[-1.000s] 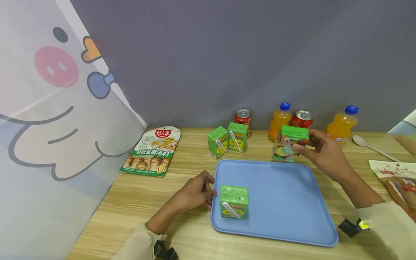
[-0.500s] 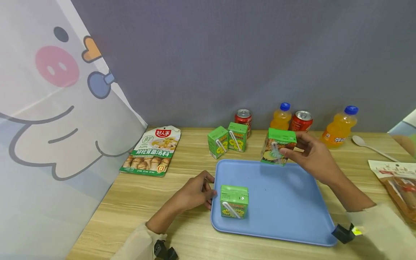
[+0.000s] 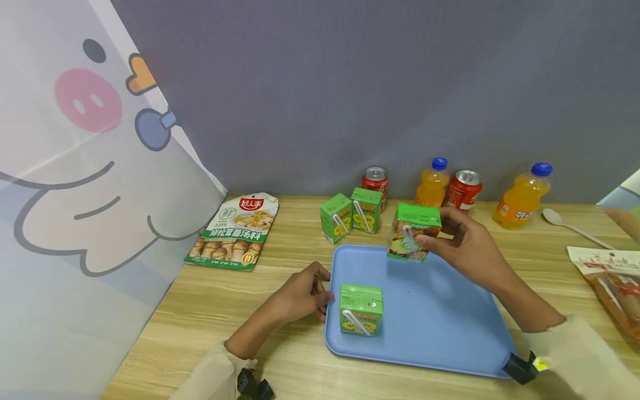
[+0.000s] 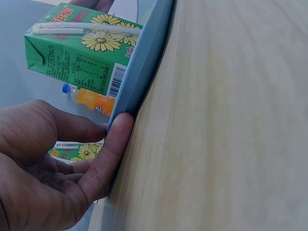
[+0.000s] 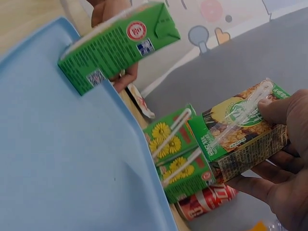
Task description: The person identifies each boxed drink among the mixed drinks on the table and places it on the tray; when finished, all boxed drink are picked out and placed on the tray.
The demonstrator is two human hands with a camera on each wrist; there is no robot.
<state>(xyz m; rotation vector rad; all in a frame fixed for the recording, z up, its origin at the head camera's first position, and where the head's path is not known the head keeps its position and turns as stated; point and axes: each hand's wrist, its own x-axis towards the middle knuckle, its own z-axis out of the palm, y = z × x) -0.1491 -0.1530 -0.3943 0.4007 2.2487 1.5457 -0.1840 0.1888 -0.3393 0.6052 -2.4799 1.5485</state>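
My right hand [image 3: 467, 244] grips a green and brown juice box [image 3: 412, 236] with a straw on its front, thumb across that face in the right wrist view. The carton hangs above the far part of the blue tray [image 3: 430, 316]. At the tray's left side, my left hand [image 3: 302, 294] pinches the rim between thumb and forefinger, as the left wrist view shows. Just inside that rim a green drink carton [image 3: 361, 311] with yellow flowers stands upright on the tray.
Two more flowered cartons [image 3: 336, 219] stand behind the tray, before a red can [image 3: 375, 183]. Orange soda bottles [image 3: 522, 197] and another can [image 3: 463, 189] line the back wall. A mushroom soup pouch [image 3: 232, 233] lies left; a white spoon [image 3: 575, 228] and a brown packet [image 3: 612, 283] lie right.
My right hand has carried the juice box leftward and nearer, from in front of the can and bottle to over the tray. The left hand and the tray have stayed put.
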